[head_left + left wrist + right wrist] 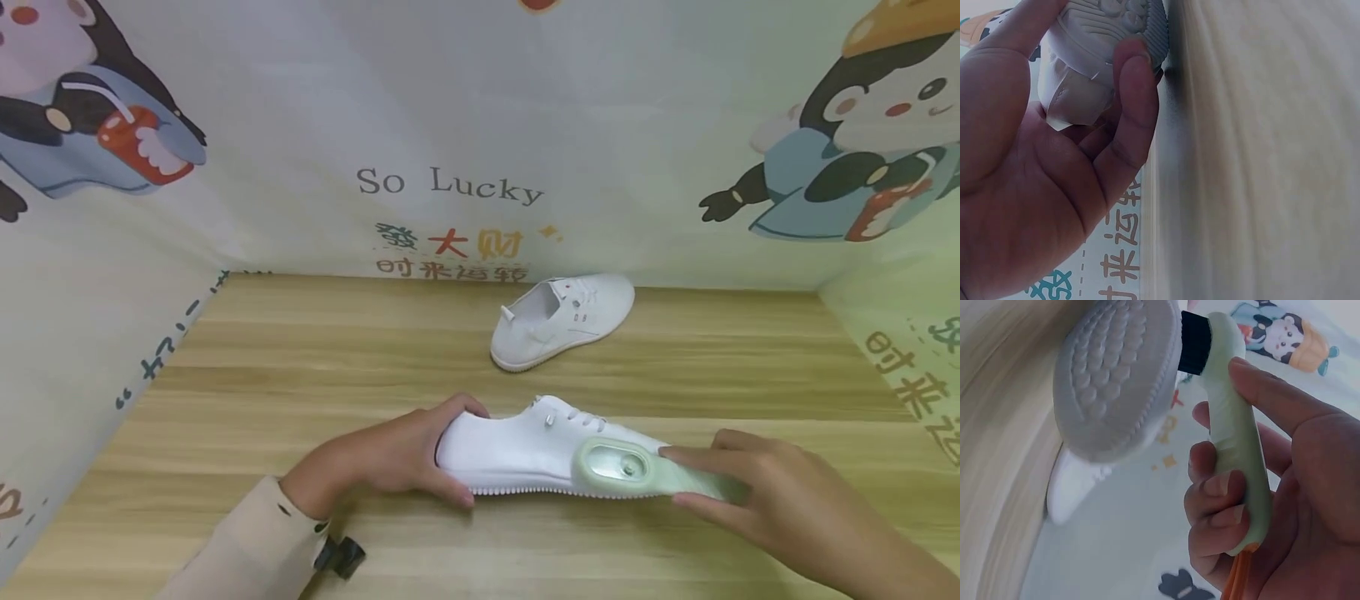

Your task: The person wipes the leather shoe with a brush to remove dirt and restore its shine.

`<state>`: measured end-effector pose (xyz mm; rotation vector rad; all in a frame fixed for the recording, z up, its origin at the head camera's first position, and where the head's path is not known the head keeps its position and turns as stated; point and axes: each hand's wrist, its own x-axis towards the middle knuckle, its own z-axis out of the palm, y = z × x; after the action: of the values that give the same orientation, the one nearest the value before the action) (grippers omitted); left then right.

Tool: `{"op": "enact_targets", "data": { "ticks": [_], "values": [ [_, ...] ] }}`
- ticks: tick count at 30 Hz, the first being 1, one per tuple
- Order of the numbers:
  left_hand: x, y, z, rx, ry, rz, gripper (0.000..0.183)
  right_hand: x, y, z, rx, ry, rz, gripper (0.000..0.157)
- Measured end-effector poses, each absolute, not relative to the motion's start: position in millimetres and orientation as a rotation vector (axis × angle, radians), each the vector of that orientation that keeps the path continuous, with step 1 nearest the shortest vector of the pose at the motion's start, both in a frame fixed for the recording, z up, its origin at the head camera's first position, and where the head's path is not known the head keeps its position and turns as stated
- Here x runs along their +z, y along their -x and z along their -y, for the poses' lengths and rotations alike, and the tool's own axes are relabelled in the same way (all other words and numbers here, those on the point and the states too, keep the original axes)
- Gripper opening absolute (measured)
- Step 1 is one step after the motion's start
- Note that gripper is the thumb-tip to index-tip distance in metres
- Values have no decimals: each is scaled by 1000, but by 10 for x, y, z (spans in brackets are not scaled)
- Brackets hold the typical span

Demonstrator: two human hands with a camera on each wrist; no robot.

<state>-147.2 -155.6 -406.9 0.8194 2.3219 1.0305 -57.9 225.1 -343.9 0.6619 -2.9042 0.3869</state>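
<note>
A white lace-up shoe [502,450] is held low over the wooden surface, tilted with its side up and its toe to the right. My left hand [408,450] grips the heel, fingers on the far side and thumb on the near side. In my right hand [787,500] is a pale green brush [675,477], its head laid against the side of the shoe near the toe. Dark bristles [1195,344] meet the shoe's edge in the right wrist view, where the textured sole [1110,369] also shows. An orange cord [1239,575] hangs from the brush handle.
The matching white shoe [600,321] stands upright farther back, close to the printed back wall [450,100]. Printed sheets also rise at the left and right. Wood-grain surface [300,350] lies beneath the hands. A small black device [341,557] sits at the left cuff.
</note>
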Motion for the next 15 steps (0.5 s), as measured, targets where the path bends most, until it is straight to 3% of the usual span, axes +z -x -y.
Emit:
{"op": "enact_targets", "data": {
  "ticks": [8,15],
  "values": [
    [-4061,1487,1550,1025,-826,-2314,84,-3412,537,-2485,408,-538,2981,40],
    [-4058,1482,1557,1026,-829,-2301,83,-3402,564,-2396,447,-573,3022,39]
  ]
}}
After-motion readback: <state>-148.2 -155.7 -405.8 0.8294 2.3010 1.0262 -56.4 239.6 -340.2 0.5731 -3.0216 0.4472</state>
